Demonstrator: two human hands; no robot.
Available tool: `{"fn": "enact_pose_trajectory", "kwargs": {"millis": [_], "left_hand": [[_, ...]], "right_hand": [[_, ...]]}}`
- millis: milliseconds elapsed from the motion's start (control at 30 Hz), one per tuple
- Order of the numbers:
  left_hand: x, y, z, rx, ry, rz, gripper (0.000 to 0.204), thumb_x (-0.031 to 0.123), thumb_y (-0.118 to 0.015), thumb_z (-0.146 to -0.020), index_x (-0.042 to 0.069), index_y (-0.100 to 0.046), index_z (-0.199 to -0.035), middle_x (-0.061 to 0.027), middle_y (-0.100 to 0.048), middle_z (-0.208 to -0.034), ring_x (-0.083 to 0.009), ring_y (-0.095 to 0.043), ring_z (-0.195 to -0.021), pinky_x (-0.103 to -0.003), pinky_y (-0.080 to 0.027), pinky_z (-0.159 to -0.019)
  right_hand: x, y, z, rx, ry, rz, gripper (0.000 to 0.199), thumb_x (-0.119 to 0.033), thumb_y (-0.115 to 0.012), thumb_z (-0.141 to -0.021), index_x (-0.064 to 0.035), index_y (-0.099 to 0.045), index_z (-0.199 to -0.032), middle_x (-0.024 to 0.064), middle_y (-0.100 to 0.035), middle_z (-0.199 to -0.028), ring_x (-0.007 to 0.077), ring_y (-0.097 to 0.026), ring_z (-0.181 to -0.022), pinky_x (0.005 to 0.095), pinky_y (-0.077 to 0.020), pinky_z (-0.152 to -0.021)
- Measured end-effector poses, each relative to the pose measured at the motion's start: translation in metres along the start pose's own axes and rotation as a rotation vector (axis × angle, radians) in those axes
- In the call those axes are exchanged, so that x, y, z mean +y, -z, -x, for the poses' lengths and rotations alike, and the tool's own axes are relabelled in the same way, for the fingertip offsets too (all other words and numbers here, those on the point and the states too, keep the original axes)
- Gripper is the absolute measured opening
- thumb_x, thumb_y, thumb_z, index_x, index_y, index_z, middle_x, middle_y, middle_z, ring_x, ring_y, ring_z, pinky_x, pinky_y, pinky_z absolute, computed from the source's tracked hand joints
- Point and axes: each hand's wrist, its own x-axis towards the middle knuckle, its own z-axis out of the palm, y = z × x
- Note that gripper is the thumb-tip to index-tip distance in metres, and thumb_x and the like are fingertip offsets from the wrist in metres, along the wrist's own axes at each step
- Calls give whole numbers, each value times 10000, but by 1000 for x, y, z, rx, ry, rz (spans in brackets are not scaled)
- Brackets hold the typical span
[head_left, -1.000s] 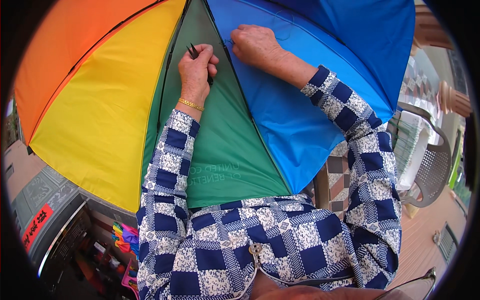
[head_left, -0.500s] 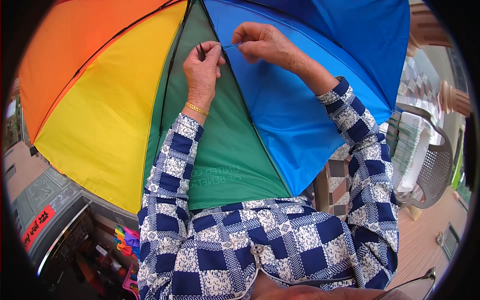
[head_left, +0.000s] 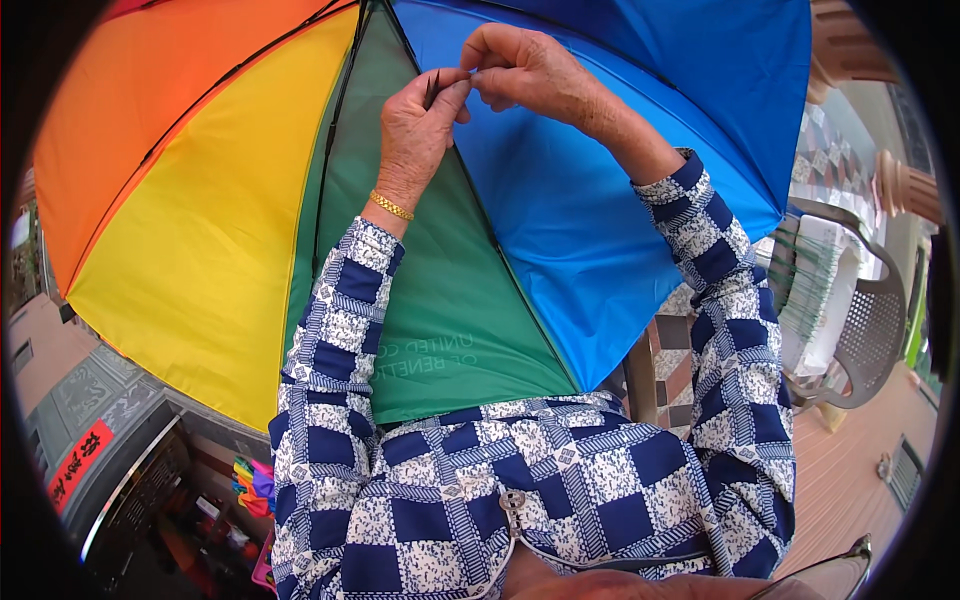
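1. Green and blue nylon-looking stuff: the green panel [head_left: 450,300] and blue panel [head_left: 570,250] of an open umbrella [head_left: 200,250], spread out beneath the fingers and fanning off both sides of them. Its black rib [head_left: 497,243] runs down from just below the fingertips, along the seam.
2. Left hand [head_left: 415,130]: thumb and forefinger pressed together, dark pointed tool [head_left: 432,90] tucked in the grip, points poking up just left of the pinch.
3. Right hand [head_left: 540,75]: thumb and forefinger pinched too, tips touching the left ones or nearly. Whatever's between them is too tiny for me to make out.
4. Progress, best guess: umbrella's open and within reach, so setup looks done. The fiddly bit at the fingertips looks halfway, since both hands are tied up there.
5. Left to do, I reckon: finishing off that pinched spot. The tool isn't cutting anything. Second rib [head_left: 330,150], left of the fingers, has no hand on it; can't tell if it's been dealt with.
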Motion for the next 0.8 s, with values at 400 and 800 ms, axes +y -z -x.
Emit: {"fn": "enact_pose_trajectory", "kwargs": {"millis": [400,800], "left_hand": [[5,-7,1,179,144,448,148,179,-614,-847,35,-605,-874,6,-516,-594,-56,-395,-420,-191,-296,-380],[-37,16,0,352,-51,-445,322,219,-719,-740,17,-537,-912,-30,-555,-658,-124,-530,-559,-264,-448,-526]], "right_hand": [[21,-28,-4,330,177,-249,222,-169,-651,-815,-26,-638,-985,14,-615,-805,92,-576,-758,232,-476,-650],[27,26,-11,226,120,-1099,118,-178,-458,-934,-96,-526,-883,67,-608,-823,149,-538,-609,284,-435,-527]]}}
